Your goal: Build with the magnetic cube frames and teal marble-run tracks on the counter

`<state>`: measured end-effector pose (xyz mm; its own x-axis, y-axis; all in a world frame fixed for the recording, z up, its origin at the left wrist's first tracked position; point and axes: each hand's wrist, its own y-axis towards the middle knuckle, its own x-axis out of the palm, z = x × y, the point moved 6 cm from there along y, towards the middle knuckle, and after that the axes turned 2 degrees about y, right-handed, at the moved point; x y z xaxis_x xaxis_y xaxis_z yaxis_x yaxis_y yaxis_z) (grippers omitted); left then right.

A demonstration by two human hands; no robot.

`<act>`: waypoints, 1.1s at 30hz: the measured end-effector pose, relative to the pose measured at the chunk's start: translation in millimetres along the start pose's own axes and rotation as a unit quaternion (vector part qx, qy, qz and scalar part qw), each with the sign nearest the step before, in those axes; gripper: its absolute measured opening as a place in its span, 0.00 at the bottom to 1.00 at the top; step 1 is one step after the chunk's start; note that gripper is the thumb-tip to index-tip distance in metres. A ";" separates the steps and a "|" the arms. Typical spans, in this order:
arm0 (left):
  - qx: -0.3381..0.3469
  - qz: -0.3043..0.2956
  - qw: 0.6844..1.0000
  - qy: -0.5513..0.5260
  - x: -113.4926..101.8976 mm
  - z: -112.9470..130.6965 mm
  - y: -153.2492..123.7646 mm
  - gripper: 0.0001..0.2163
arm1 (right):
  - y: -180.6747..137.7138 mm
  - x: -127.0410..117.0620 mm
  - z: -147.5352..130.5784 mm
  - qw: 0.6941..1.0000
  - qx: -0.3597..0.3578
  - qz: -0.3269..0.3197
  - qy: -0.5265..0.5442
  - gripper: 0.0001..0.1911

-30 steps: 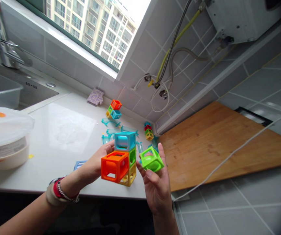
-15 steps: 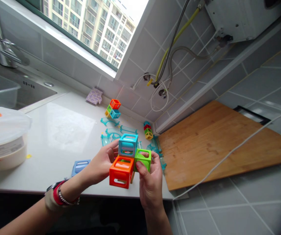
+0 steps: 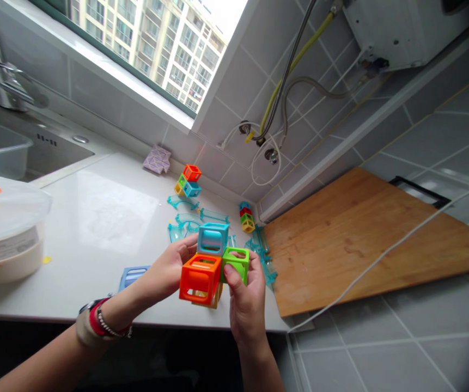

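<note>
Between my hands, above the counter's front edge, is a joined cluster of hollow plastic cube blocks. It has a blue cube (image 3: 213, 238) on top, an orange cube (image 3: 200, 280) at the front left, a green cube (image 3: 235, 265) at the right and a yellow cube (image 3: 217, 298) partly hidden below. My right hand (image 3: 247, 299) grips the green cube, its thumb pressed on the near face. My left hand (image 3: 169, 272) is closed on the cluster's left side; its fingertips are hidden behind the orange and blue cubes.
Translucent teal track pieces (image 3: 213, 215) lie beyond the cubes. Two small cube stacks, one with an orange top (image 3: 192, 172) and one by the corner (image 3: 246, 216), stand near the wall. A blue block (image 3: 133, 276), lidded tub (image 3: 7, 234), sink (image 3: 62, 147) and wooden board (image 3: 365, 239) surround the workspace.
The cluster has tilted in my hands and shifted slightly left. More of the yellow cube now shows under the orange one. Both hands keep their hold.
</note>
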<state>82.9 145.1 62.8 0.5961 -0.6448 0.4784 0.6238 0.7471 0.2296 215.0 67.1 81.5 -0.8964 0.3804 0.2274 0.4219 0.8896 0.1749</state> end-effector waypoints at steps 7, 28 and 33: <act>0.002 -0.035 0.999 0.038 -1.6 6.5 -0.4 0.28 | 0.5 4.7 5.0 0.998 0.047 -0.031 0.015 0.20; -0.140 0.040 0.989 -0.040 -24.0 -15.9 -4.4 0.31 | 16.3 16.5 27.5 0.977 0.181 -0.076 0.086 0.16; -0.124 0.041 0.990 -0.048 -30.7 -17.6 -1.8 0.33 | 21.6 22.2 27.8 0.977 0.179 -0.081 0.084 0.16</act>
<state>72.4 160.7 32.8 0.6063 -0.5559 0.5686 0.6869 0.7264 -0.0222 200.4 101.8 63.7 -0.8998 0.2072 0.3840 0.1749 0.9775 -0.1177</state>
